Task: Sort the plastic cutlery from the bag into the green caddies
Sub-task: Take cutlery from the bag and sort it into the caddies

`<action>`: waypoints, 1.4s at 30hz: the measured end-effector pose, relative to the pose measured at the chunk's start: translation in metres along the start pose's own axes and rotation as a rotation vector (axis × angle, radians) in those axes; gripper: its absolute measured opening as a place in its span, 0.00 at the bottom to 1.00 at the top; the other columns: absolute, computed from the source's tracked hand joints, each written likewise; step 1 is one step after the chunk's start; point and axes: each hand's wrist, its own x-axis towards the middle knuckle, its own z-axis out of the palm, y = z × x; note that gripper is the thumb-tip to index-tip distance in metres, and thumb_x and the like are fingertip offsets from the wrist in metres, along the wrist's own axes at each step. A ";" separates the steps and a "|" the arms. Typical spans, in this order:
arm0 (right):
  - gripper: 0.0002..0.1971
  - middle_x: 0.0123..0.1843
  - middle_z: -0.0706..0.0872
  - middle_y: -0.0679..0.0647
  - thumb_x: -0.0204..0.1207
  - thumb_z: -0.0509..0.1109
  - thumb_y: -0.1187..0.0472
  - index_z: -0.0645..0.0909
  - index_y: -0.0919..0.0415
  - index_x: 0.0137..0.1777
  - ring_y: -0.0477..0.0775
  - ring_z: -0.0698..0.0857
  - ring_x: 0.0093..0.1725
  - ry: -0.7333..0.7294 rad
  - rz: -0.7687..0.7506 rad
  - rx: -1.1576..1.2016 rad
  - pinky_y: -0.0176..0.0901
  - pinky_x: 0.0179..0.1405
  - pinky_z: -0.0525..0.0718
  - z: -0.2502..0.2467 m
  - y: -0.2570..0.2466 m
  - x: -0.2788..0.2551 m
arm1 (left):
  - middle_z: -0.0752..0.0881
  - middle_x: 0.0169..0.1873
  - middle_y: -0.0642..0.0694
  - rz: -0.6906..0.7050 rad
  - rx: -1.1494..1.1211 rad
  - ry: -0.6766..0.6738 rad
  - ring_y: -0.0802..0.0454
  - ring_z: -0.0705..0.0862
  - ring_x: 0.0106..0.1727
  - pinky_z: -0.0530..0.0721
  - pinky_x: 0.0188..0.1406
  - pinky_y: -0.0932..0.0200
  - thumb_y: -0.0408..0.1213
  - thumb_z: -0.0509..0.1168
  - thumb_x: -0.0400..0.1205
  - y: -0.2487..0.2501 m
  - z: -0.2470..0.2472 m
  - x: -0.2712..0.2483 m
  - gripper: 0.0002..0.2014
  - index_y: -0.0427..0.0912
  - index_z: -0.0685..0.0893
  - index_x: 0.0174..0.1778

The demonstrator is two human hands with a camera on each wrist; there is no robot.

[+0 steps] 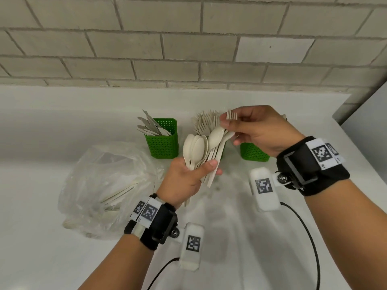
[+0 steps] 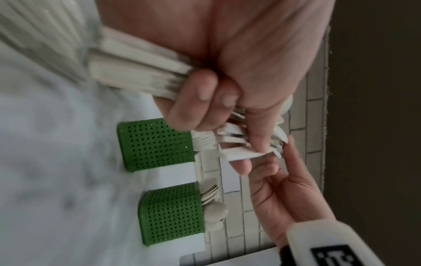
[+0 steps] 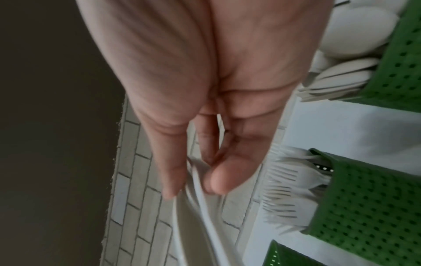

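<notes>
both hands share one bundle of cutlery above the counter.

the left hand (image 1: 184,181) grips a bundle of spoons and flat handles (image 1: 201,151) by the lower ends, fingers curled round it; the right hand (image 1: 259,130) pinches a fork (image 1: 231,116) at the bundle's top, thumb and forefinger closed on it just below the tines. right behind the bundle stands the middle caddy (image 2: 157,144), full of forks; left of it the knife caddy (image 1: 163,141), right of it the spoon caddy (image 1: 254,153), partly hidden by the right wrist. the clear bag (image 1: 104,185), cutlery in it, lies on the white counter (image 1: 41,237) just left of the left hand.
</notes>
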 end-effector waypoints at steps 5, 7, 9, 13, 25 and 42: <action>0.21 0.46 0.90 0.64 0.63 0.77 0.59 0.86 0.68 0.56 0.49 0.86 0.34 0.000 0.008 0.058 0.32 0.29 0.86 0.003 0.010 -0.001 | 0.91 0.37 0.41 -0.102 -0.126 0.016 0.58 0.59 0.12 0.55 0.13 0.69 0.43 0.71 0.72 -0.006 0.002 -0.005 0.19 0.31 0.85 0.51; 0.22 0.44 0.88 0.64 0.64 0.78 0.60 0.86 0.72 0.56 0.49 0.85 0.32 0.016 -0.004 0.070 0.32 0.28 0.86 0.005 0.011 0.000 | 0.91 0.37 0.42 -0.108 -0.116 0.008 0.58 0.59 0.12 0.55 0.13 0.69 0.45 0.70 0.72 -0.006 0.001 -0.006 0.25 0.26 0.84 0.55; 0.20 0.41 0.88 0.64 0.67 0.78 0.62 0.85 0.75 0.55 0.49 0.85 0.31 0.030 -0.016 0.067 0.33 0.30 0.87 0.007 0.012 0.001 | 0.91 0.37 0.41 -0.104 -0.100 0.008 0.57 0.59 0.12 0.55 0.13 0.69 0.46 0.70 0.72 -0.005 0.000 -0.006 0.26 0.25 0.84 0.56; 0.13 0.39 0.91 0.61 0.67 0.77 0.63 0.87 0.69 0.50 0.51 0.87 0.32 0.043 -0.062 0.057 0.36 0.34 0.89 0.006 0.008 0.001 | 0.91 0.37 0.39 -0.080 -0.068 0.034 0.58 0.60 0.11 0.57 0.13 0.70 0.47 0.71 0.71 -0.001 -0.002 -0.005 0.29 0.24 0.83 0.56; 0.19 0.33 0.90 0.56 0.60 0.79 0.58 0.86 0.68 0.49 0.50 0.87 0.30 0.141 -0.150 0.123 0.39 0.33 0.90 0.016 0.017 0.003 | 0.82 0.21 0.54 0.108 0.100 0.062 0.64 0.70 0.18 0.68 0.21 0.74 0.39 0.72 0.77 -0.008 0.004 -0.009 0.15 0.29 0.85 0.32; 0.15 0.46 0.91 0.56 0.69 0.82 0.54 0.88 0.58 0.53 0.55 0.90 0.39 0.430 -0.280 -0.430 0.47 0.44 0.88 -0.002 0.025 0.046 | 0.83 0.33 0.48 -0.031 -0.336 0.143 0.59 0.61 0.15 0.57 0.13 0.67 0.55 0.64 0.76 -0.005 -0.013 0.006 0.25 0.41 0.85 0.63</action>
